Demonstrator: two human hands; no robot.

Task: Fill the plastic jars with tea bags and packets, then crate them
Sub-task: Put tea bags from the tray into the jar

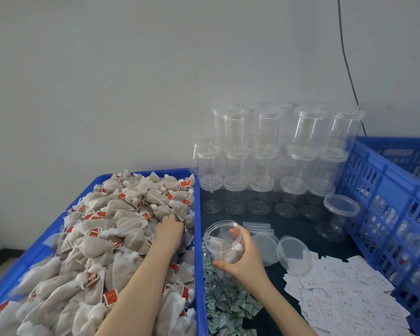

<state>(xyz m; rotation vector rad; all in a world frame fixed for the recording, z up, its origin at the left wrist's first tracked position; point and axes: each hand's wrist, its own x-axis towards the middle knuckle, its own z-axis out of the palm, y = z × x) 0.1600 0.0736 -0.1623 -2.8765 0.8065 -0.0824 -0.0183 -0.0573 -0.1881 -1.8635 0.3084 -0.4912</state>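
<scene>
One held jar (224, 243), perhaps two lids (292, 251)

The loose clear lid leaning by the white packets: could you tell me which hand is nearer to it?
Right. The right hand grips the open jar just beside the lid; the left hand is in the tea bags.

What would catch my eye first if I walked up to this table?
Probably the blue tray on the left, heaped with tea bags, where the left hand is digging in. Just right of it, the right hand holds a tilted open jar with a few bags inside. Behind, a stack of empty clear jars rises against the wall.
</scene>
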